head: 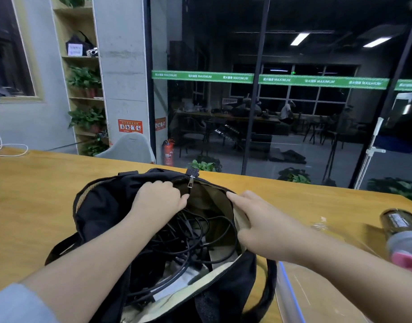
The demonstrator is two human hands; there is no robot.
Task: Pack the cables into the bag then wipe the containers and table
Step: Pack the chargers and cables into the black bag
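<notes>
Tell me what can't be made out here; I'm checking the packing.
Head view:
- Bag bottom: hidden by cables.
- Left hand fingertips: curled over the bag's rim.
- Clear container: cut off by the lower edge.
- Bottle label: too blurred to read.

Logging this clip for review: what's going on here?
A person is packing a black bag on a wooden table. Black cables already lie inside. The left hand grips the bag's opening by the zipper; the right hand holds the other edge open. A bottle lies to the right.
</notes>
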